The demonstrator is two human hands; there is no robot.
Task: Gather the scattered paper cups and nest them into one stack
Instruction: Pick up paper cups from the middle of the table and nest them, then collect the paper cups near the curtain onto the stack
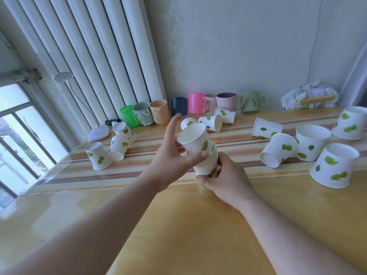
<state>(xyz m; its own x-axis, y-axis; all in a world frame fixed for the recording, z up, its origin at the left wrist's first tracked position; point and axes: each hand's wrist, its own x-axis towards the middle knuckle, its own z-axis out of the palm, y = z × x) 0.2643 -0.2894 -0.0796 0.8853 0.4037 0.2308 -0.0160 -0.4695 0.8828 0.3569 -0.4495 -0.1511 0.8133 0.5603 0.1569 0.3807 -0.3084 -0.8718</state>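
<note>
Cups (98,155) lie scattered along the surface (178,225) from left to right. Your left hand (170,155) pinches one tilted cup (195,140), index finger raised, seating it into the stack (207,165) that your right hand (224,177) clasps from below, above mid-surface.

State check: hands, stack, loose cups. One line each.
Left hand: gripping top cup, tilted, partly seated.
Right hand: gripping stack at its base, off the table.
Cups at left: one upside down, two tipped.
Cups at right: one upright, others tipped or upside down.
</note>
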